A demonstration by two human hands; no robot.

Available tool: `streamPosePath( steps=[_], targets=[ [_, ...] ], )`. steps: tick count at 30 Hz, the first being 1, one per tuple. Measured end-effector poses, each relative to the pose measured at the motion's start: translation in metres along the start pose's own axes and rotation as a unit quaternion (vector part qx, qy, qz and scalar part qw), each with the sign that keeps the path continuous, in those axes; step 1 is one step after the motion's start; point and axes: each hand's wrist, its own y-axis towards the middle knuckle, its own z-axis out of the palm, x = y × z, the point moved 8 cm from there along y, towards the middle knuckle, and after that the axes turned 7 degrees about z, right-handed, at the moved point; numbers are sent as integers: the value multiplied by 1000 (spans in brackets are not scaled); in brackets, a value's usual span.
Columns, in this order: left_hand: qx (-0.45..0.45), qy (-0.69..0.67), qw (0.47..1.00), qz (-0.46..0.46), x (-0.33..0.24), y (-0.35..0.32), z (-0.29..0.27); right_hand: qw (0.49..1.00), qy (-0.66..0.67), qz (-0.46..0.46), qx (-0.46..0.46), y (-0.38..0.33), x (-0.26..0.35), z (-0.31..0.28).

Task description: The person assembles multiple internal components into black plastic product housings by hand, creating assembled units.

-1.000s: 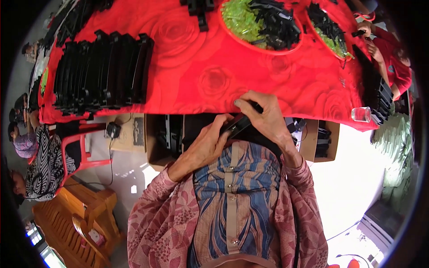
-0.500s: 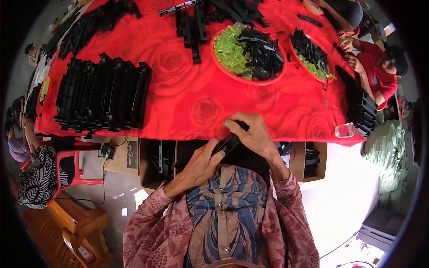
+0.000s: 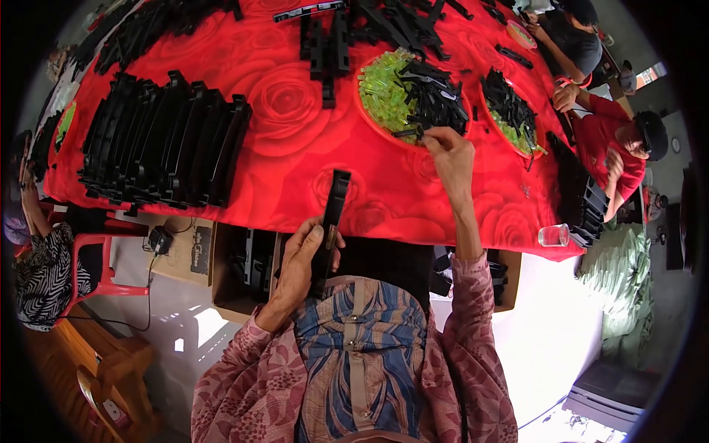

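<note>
My left hand (image 3: 300, 260) grips a long black plastic strip (image 3: 331, 218) near its lower end; the strip points up over the edge of the table with the red rose cloth (image 3: 295, 148). My right hand (image 3: 449, 150) is stretched out to the rim of a red bowl (image 3: 369, 119) filled with small green pieces and black parts. Its fingertips pinch a small black part (image 3: 421, 131) at the bowl's near edge.
A row of black curved strips (image 3: 166, 144) stands on the cloth at the left. More black strips (image 3: 332, 40) lie at the far side, and a second bowl (image 3: 509, 111) sits to the right. A clear glass (image 3: 554, 235) stands at the table's right corner. Other people sit at the right and left. Cardboard boxes (image 3: 236, 266) sit under the table.
My right hand left the strip at my lap and reached forward to the red bowl. My left hand now holds the strip alone, raised over the table edge.
</note>
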Motion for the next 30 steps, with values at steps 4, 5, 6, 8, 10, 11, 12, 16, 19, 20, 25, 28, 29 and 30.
streamPosePath(
  steps=[4,5,6,8,10,11,12,16,19,20,25,28,29,30],
  targets=[
    [-20,-37,999,-5,1,-4,3,992,-122,-25,-12,12,9,14],
    [-22,-36,999,-6,3,-5,2,990,-142,-7,-5,12,9,17],
    [-18,-45,999,-12,7,-5,1,990,-141,-6,-4,12,11,18],
    [-14,-53,998,-17,10,-5,1,987,-159,8,11,12,10,22],
    [0,-26,1000,-9,9,-4,4,988,-152,1,13,13,6,22],
    [-7,-41,999,-15,8,-3,6,989,-145,-6,16,14,5,22],
    [-6,-40,999,-15,5,-3,9,989,-144,-6,14,14,3,21],
    [-16,59,998,-30,0,2,8,993,-112,-29,1,6,8,12],
    [-38,58,997,-31,-2,11,0,997,-67,-42,-12,-15,29,0],
    [-39,59,997,-27,-6,13,-1,998,-42,-46,-15,-26,39,-5],
    [-25,-75,993,-90,-10,28,5,959,-43,-258,111,-126,115,-1],
    [56,-114,984,-124,-15,29,9,855,-114,-486,141,-188,139,8],
    [72,-89,979,-171,-13,23,11,836,-123,-512,155,-199,139,10],
    [90,-65,969,-219,-9,16,13,816,-135,-536,167,-210,138,11]
  ],
)
